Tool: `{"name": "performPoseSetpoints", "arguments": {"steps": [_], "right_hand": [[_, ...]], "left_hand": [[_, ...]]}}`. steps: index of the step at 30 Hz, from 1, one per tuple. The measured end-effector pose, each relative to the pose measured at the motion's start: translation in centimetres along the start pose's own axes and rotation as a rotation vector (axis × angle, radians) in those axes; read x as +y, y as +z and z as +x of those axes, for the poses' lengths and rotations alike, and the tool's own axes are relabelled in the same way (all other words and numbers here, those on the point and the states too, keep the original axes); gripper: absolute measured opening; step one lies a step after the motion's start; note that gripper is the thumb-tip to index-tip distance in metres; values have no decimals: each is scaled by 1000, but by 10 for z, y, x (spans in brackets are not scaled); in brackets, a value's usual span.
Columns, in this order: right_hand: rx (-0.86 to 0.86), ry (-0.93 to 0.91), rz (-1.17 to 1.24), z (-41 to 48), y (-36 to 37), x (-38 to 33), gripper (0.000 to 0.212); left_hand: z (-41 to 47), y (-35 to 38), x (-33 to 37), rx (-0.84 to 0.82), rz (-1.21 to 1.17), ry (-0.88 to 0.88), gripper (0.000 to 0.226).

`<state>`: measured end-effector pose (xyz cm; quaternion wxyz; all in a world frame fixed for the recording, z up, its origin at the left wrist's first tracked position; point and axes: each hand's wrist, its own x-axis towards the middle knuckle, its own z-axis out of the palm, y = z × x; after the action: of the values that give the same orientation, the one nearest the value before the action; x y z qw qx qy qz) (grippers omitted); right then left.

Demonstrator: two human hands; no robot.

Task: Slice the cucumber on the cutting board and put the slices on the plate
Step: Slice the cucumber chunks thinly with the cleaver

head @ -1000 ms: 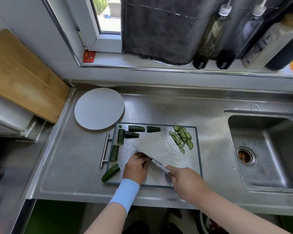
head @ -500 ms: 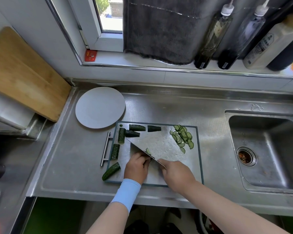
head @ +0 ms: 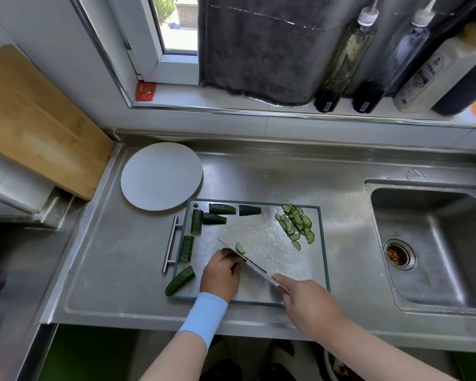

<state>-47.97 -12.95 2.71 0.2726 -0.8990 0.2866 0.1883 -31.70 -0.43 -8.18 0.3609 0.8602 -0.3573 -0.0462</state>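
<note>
Head view: we saw the right hand wrapped round the handle of the knife. Its blade ran away and leftward over the cutting board, flat against the knuckles of the left hand. That hand's fingers were curled down onto the board beside the blade. Whatever they steadied was hidden beneath them, so we could not tell whether they held a piece.

One thin slice sat at the blade, just beyond the left fingertips. The heap of slices lay well beyond the right hand. The uncut cucumber pieces lay beyond and to the left of the left hand, and an end piece just left of that wrist overhung the board's edge. The plate stood farther beyond the left hand, just beside the board's corner, with nothing on it.

We judged the slicing step about midway, with plating not begun. The next cut called for the left fingertips tucked back from the edge and walked leftward. After that, a fresh piece had to be drawn in from the left.
</note>
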Motion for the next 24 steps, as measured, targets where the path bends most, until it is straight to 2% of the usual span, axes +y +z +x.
{"name": "performPoseSetpoints", "arguments": {"steps": [9, 16, 24], "right_hand": [[-36, -17, 53, 16, 1, -6, 29], [0, -51, 67, 43, 7, -23, 29], [2, -52, 55, 36, 5, -21, 30]], "left_hand": [[0, 1, -3, -6, -7, 2, 17], [-1, 2, -3, 27, -22, 24, 18], [-3, 5, -4, 36, -37, 17, 19]]}}
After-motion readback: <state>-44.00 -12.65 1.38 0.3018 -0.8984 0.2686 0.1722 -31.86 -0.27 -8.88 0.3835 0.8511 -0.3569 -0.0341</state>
